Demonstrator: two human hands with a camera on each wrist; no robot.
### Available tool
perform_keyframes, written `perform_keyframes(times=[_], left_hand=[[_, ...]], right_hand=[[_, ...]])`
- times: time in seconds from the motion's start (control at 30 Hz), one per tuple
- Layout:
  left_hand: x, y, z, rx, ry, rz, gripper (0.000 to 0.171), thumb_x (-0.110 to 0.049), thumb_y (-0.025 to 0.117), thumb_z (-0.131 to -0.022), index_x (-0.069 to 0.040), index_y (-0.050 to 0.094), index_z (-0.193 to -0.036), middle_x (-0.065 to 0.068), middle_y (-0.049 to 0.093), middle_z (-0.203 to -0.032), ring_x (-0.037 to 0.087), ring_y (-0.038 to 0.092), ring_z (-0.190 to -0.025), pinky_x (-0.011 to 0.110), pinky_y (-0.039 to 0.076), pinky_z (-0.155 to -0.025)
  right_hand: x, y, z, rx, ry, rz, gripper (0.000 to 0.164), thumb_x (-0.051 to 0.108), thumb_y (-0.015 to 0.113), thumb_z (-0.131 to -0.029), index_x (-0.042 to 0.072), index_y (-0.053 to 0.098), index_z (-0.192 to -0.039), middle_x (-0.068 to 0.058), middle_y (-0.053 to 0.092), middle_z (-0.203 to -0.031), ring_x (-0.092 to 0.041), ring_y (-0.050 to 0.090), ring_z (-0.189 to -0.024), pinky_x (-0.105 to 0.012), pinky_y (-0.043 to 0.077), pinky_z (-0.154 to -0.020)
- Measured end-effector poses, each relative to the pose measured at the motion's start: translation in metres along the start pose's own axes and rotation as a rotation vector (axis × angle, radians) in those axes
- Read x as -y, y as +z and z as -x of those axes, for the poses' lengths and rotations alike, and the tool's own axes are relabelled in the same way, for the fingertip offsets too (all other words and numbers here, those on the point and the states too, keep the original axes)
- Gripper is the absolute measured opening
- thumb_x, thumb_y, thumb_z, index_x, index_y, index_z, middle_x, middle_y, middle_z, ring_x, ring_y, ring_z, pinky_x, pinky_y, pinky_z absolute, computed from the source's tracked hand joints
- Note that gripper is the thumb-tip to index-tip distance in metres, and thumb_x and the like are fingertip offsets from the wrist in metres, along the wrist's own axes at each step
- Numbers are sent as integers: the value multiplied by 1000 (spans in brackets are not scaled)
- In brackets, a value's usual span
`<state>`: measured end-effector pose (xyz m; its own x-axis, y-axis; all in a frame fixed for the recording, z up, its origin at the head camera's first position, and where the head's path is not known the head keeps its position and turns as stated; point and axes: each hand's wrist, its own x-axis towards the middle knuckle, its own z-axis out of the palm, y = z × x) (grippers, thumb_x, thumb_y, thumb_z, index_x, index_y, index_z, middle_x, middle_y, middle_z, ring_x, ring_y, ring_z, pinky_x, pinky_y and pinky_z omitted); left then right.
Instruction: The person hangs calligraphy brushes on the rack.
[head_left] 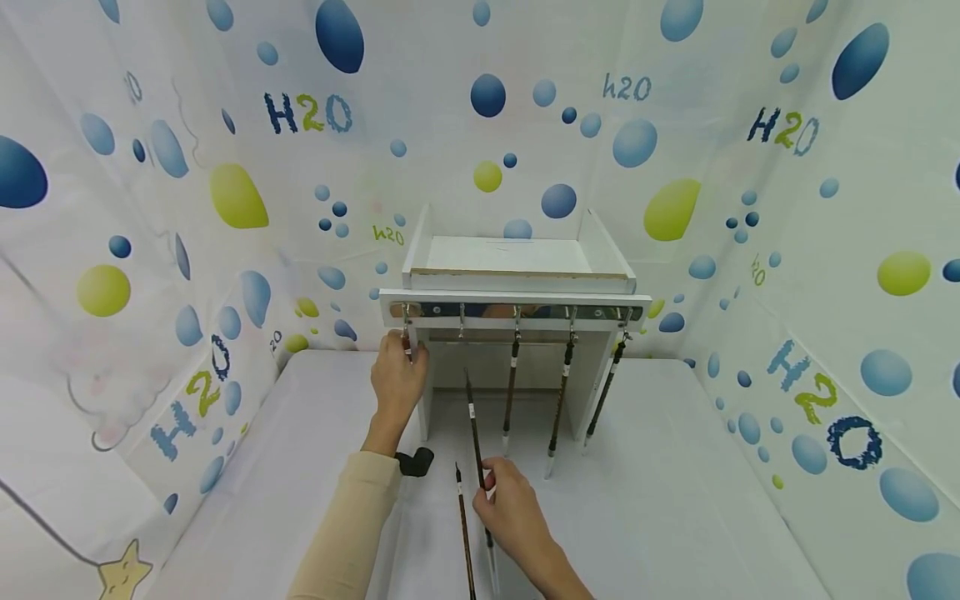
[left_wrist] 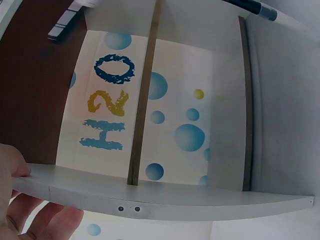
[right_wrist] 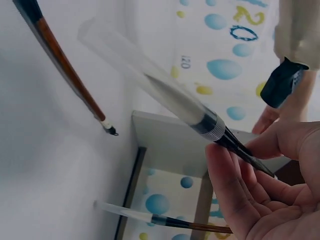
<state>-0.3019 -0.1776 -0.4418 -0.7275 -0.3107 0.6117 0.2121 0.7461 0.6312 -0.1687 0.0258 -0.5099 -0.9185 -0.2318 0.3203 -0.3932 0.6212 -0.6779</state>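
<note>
My left hand [head_left: 397, 375] grips the upper left side panel [left_wrist: 165, 197] of a white wooden rack [head_left: 517, 284], thumb on one face and fingers on the other. Low in front of the rack, my right hand [head_left: 513, 504] pinches a dark calligraphy brush [head_left: 474, 425]. The brush stands tilted, its clear-capped end [right_wrist: 165, 92] toward me. Another brush [head_left: 465, 533] lies on the white table to the left of the right hand. From the rack's hooks hang a middle brush [head_left: 512, 383], a second brush [head_left: 562, 392] and a rightmost brush [head_left: 606, 392].
A mirrored strip [head_left: 487, 311] with several metal hooks runs along the rack's front. The second hook from the left [head_left: 462, 321] carries no brush. A black camera mount [head_left: 415, 462] sits at my left wrist. A patterned curtain [head_left: 487, 167] surrounds the white table [head_left: 660, 500].
</note>
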Motion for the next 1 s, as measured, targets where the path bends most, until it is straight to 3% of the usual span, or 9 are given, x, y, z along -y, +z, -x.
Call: perform_keyframes(times=[0.57, 1.0], left_hand=[[0, 1, 0, -8, -7, 1, 25, -14, 62, -91, 5, 60, -107, 23, 66, -98, 40, 74, -84, 55, 56, -67], [1, 1, -1, -14, -2, -6, 24, -14, 62, -91, 5, 60, -105, 23, 65, -97, 40, 73, -83, 56, 56, -66]], right_hand=[[17, -18, -12, -124, -127, 23, 33, 3, 67, -79, 4, 62, -112, 2, 62, -85, -5, 57, -65, -17, 46, -58], [32, -26, -19, -71, -91, 2, 33, 4, 64, -85, 3, 61, -118, 0, 61, -91, -1, 53, -68, -17, 46, -58]])
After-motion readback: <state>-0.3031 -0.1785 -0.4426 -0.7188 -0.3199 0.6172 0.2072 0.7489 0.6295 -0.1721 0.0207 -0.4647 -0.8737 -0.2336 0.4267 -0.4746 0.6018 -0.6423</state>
